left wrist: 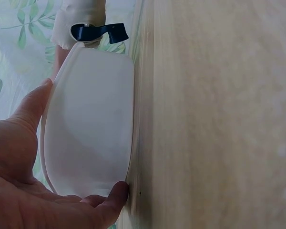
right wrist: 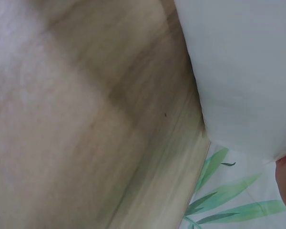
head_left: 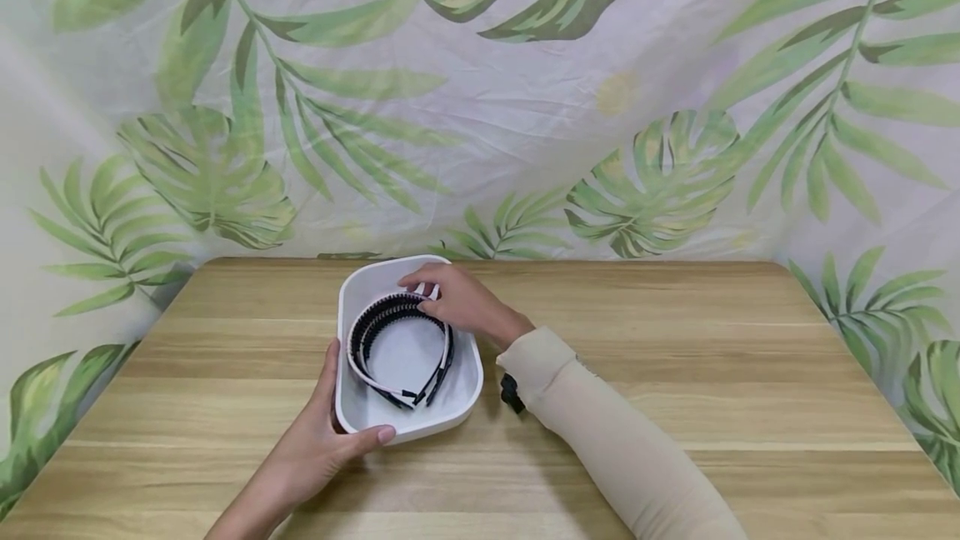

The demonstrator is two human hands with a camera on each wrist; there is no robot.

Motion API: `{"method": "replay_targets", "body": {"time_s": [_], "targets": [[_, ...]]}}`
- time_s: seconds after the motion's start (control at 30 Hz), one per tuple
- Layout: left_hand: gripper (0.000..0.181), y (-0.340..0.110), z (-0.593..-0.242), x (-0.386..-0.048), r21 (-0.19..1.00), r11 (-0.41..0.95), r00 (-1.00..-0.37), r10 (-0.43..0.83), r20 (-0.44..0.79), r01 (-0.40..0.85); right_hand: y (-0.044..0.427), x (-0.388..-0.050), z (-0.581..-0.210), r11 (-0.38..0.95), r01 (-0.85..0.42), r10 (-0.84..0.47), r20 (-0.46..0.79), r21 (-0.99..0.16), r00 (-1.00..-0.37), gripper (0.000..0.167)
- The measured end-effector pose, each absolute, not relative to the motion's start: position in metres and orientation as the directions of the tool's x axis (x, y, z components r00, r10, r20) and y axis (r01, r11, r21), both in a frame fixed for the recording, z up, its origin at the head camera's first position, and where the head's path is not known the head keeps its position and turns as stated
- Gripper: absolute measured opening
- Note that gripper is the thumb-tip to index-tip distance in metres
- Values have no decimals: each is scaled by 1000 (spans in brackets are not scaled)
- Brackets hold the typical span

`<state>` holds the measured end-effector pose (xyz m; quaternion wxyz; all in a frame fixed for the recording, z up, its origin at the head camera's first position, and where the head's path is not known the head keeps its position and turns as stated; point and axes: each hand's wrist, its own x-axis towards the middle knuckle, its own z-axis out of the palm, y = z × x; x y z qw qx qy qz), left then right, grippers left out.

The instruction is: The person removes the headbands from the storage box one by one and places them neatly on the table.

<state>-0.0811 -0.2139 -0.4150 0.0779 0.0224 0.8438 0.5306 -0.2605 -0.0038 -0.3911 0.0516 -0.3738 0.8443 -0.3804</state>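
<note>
At its near left corner, a white bin (head_left: 452,407) on the wooden table (head_left: 675,357) is gripped by the left hand (head_left: 324,437), while dark headbands (head_left: 390,305) nested inside are pinched along their far curve by the right hand (head_left: 463,300).

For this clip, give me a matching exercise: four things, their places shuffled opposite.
1. Pale-brown wood-grain tabletop
2. Mostly black, toothed, curved headbands
3. Bare left hand
4. Bare right hand

A. Gripping a white, round-cornered tray at its near-left corner
B. Beneath the tray
C. At the headbands' far side
D. Lying inside the tray

Pairs: 1-B, 2-D, 3-A, 4-C
</note>
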Motion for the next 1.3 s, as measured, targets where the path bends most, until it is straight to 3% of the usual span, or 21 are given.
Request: {"method": "replay_targets", "body": {"time_s": [0.43,1.3], "targets": [[137,-214,-415,-81,896,441,-986,120,-112,-48,-8,-263,-391,475,-632,-680,201,-613,-705,33],[138,-214,-414,-81,880,471,-986,107,-129,-64,-9,-261,-392,478,-583,-642,191,-657,-742,31]]}}
